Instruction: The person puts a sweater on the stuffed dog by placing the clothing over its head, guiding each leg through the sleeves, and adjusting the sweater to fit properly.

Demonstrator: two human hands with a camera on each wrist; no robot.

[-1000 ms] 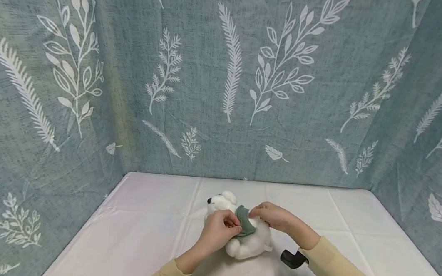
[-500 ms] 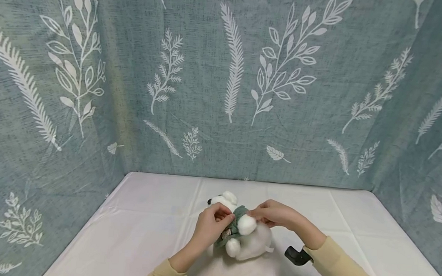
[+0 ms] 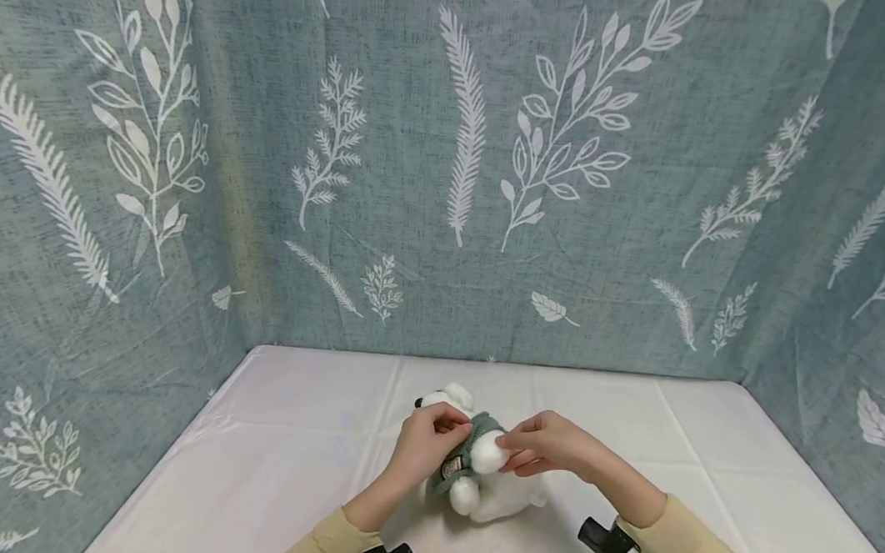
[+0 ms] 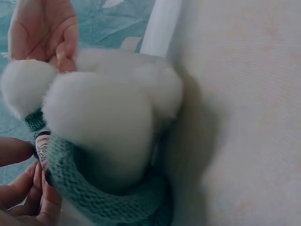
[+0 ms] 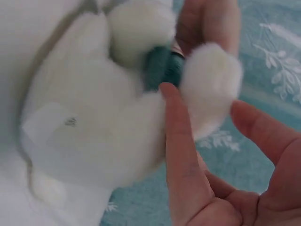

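1. On the white surface [image 3: 291, 436], a plush bear [image 3: 502, 493] lies mid-front.
2. Left hand [image 3: 426, 443] pinches its green sweater [image 3: 471, 453]; right hand [image 3: 546, 445] pinches a paw [image 3: 489, 452].
3. Soft, light, likely squashy; best held by body or limbs.

The white plush bear [image 3: 492, 479] looks fluffy and matt. Its green knitted sweater [image 4: 101, 195] is coarse, ribbed yarn. The white tablecloth [image 3: 291, 436] is smooth.

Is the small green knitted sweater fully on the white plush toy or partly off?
Partly off: the green knitted sweater is bunched near the white plush toy's neck, its belly bare.
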